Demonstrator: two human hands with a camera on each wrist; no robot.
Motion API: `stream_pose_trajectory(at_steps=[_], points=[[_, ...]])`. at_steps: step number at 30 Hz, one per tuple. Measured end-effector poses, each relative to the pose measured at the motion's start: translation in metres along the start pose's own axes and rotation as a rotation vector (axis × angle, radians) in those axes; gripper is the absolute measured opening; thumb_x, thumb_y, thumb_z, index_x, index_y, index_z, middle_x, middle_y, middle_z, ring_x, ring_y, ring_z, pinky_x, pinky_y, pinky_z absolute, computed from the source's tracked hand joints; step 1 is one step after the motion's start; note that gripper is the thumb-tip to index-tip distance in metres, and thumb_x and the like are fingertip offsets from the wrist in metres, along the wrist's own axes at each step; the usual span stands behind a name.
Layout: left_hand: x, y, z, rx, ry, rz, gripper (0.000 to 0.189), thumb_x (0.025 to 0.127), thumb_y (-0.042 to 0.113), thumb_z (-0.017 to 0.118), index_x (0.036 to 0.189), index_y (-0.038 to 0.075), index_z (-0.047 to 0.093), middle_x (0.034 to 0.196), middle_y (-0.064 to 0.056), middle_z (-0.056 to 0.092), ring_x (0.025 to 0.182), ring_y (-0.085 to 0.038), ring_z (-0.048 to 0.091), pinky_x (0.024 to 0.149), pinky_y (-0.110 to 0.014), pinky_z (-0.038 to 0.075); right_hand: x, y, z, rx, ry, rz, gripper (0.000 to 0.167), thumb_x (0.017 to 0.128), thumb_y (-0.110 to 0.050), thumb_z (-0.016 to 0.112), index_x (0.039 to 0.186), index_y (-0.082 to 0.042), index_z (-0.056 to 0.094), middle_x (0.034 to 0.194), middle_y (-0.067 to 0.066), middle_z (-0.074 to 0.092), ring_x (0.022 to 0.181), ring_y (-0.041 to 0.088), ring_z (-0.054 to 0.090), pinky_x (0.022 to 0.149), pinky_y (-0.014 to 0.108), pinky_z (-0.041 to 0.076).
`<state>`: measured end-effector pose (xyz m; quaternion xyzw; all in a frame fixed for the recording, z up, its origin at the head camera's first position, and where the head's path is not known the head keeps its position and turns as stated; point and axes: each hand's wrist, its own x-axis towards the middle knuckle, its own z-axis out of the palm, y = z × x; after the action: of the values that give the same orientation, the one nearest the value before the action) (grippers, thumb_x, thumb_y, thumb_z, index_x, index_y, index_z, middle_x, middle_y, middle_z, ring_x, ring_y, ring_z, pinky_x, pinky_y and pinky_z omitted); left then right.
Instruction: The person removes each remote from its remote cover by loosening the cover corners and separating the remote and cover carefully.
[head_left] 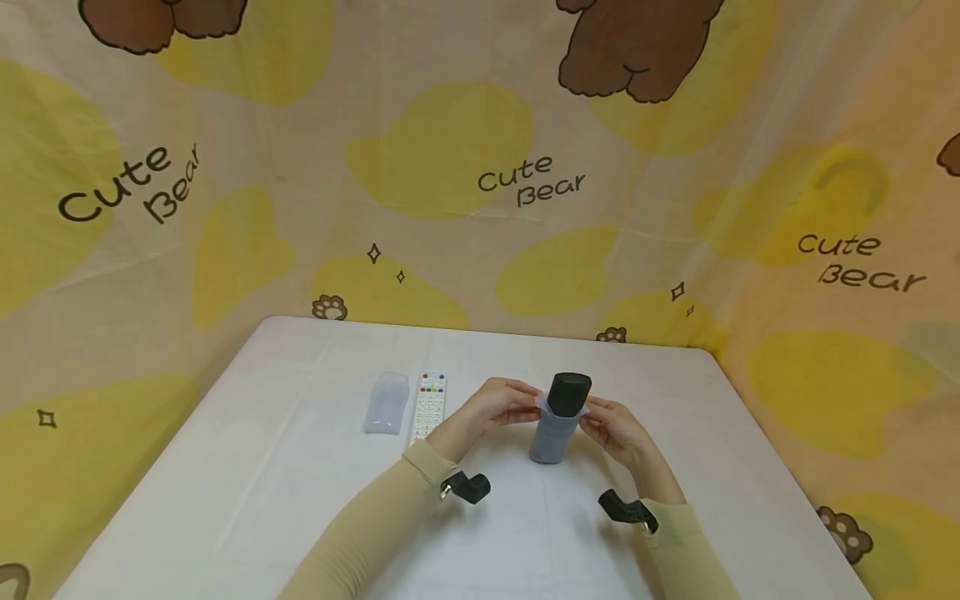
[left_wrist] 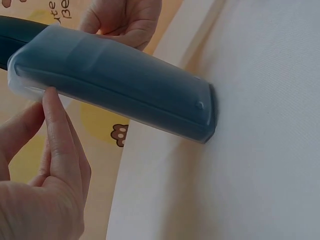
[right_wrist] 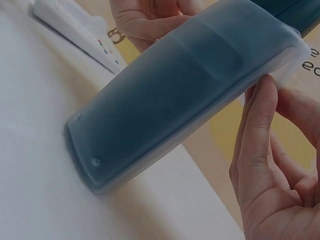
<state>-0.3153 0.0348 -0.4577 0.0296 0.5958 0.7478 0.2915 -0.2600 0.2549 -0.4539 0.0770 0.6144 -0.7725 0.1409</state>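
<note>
A dark remote control [head_left: 570,393] stands nearly upright on the table, most of its length inside a translucent silicone cover [head_left: 552,437]. Its black top end sticks out of the cover's mouth. My left hand [head_left: 504,403] pinches the cover's rim on the left between thumb and fingertips. On the opposite side, my right hand [head_left: 617,432] pinches the same rim. Both wrist views show the cover's closed lower end at the white tabletop, with small round bumps near its corners. The remote's button face is hidden in the wrist views.
A white remote control [head_left: 430,404] with coloured buttons lies left of my left hand. Beside it lies another translucent cover [head_left: 387,404], flat on the white table [head_left: 247,483]. A patterned cloth [head_left: 435,150] hangs behind the table and along its sides.
</note>
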Motion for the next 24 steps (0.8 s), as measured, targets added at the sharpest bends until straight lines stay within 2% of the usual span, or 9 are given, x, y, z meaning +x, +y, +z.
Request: stream_pose_trajectory(at_steps=[3,7,13,20,24], points=[[0.000,-0.002,0.000,0.008,-0.007,0.002,0.027,0.088,-0.005,0.058,0.115,-0.009,0.060,0.094,-0.012,0.065,0.077,-0.017,0.066,0.082,-0.035,0.056,0.000,0.001,-0.001,0.022,-0.017,0.001,0.018,0.096,-0.003,0.048,0.111,0.000,0.058,0.081,-0.001,0.069,0.071,0.006,0.064,0.072,0.016,0.054],[-0.001,-0.003,0.000,0.007,-0.010,0.006,0.027,0.088,-0.005,0.057,0.115,-0.010,0.059,0.091,-0.011,0.064,0.077,-0.017,0.066,0.082,-0.036,0.056,0.000,0.003,-0.001,0.028,-0.025,0.000,0.018,0.097,-0.001,0.046,0.108,-0.001,0.059,0.081,-0.001,0.069,0.072,0.006,0.064,0.071,0.016,0.054],[-0.001,-0.005,0.000,0.010,0.004,0.001,0.027,0.087,-0.005,0.059,0.113,-0.009,0.061,0.093,-0.013,0.066,0.075,-0.017,0.067,0.079,-0.034,0.057,0.002,0.007,-0.003,0.016,-0.012,0.006,0.019,0.096,-0.002,0.047,0.112,0.002,0.057,0.082,0.000,0.068,0.072,0.007,0.064,0.072,0.016,0.054],[-0.001,-0.007,0.000,0.013,0.016,-0.017,0.026,0.086,-0.005,0.061,0.112,-0.008,0.062,0.095,-0.014,0.067,0.075,-0.017,0.068,0.077,-0.033,0.057,0.004,0.010,-0.004,0.002,-0.009,0.014,0.029,0.097,-0.001,0.046,0.124,0.008,0.048,0.082,-0.001,0.067,0.073,0.007,0.064,0.073,0.015,0.054],[0.000,-0.008,0.000,0.011,0.020,-0.021,0.026,0.086,-0.005,0.060,0.112,-0.008,0.062,0.093,-0.013,0.067,0.074,-0.017,0.068,0.077,-0.032,0.057,0.003,0.011,-0.004,0.005,-0.011,0.011,0.030,0.097,0.000,0.045,0.125,0.008,0.047,0.082,-0.001,0.067,0.073,0.006,0.063,0.073,0.015,0.054]])
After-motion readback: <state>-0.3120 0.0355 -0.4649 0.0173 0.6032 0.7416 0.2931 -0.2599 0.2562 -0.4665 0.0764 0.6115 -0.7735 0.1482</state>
